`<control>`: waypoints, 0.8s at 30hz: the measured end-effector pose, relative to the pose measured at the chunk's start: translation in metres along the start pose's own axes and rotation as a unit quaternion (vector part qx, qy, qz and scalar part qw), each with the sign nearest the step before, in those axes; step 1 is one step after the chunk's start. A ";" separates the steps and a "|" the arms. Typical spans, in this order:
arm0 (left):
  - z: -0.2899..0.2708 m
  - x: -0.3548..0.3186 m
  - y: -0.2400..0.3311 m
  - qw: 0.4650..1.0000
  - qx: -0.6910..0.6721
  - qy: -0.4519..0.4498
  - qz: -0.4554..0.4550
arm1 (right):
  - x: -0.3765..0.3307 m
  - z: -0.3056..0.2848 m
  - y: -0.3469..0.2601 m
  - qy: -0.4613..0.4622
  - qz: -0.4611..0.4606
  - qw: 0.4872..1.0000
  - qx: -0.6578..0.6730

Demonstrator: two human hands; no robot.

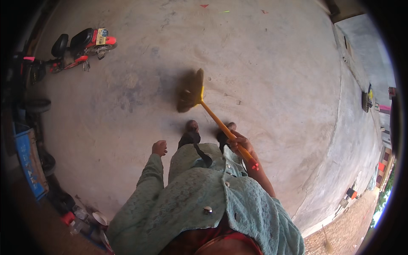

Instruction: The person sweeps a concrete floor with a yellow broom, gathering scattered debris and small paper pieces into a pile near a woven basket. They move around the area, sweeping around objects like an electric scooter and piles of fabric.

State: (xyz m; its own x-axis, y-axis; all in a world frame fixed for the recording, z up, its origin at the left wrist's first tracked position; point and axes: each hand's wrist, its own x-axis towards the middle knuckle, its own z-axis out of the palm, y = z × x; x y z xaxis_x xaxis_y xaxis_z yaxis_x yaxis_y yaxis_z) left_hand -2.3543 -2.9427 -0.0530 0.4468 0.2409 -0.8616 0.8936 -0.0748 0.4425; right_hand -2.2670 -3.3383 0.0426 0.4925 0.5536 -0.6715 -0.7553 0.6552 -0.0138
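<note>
Right hand (239,142) gripping a broom (212,113) near the handle's upper end; left hand (160,148) holds nothing visible, fingers curled, can't tell how tightly; broom head (196,91) ahead of the feet (192,126), at the floor (276,85), contact unclear; sweeping looks underway, amount done can't be judged; red scrap (204,6) and green strip (224,11) left at far edge; handle straight, smooth, orange, plastic-looking, red tip (255,165); bristles brown, fan-shaped, blurred; floor grey, concrete-like, mottled.
</note>
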 end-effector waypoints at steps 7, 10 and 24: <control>0.018 -0.025 -0.007 0.998 -0.029 0.039 -0.050 | -0.087 -0.091 -0.065 0.026 -0.032 0.981 0.187; 0.042 -0.039 0.004 0.996 0.032 -0.016 -0.081 | -0.144 -0.119 -0.093 0.014 -0.073 0.977 0.198; 0.045 -0.019 0.034 0.999 -0.044 0.010 -0.023 | -0.150 -0.023 -0.115 0.110 -0.204 0.973 -0.005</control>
State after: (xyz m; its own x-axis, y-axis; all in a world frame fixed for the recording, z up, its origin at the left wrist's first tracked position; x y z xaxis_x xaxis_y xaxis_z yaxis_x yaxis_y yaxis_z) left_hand -2.3308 -2.9931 -0.0333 0.4046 0.2605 -0.8766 0.9054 0.0210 0.4241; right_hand -2.2644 -3.5088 0.1279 0.6487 0.1240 -0.7509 -0.5204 0.7922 -0.3187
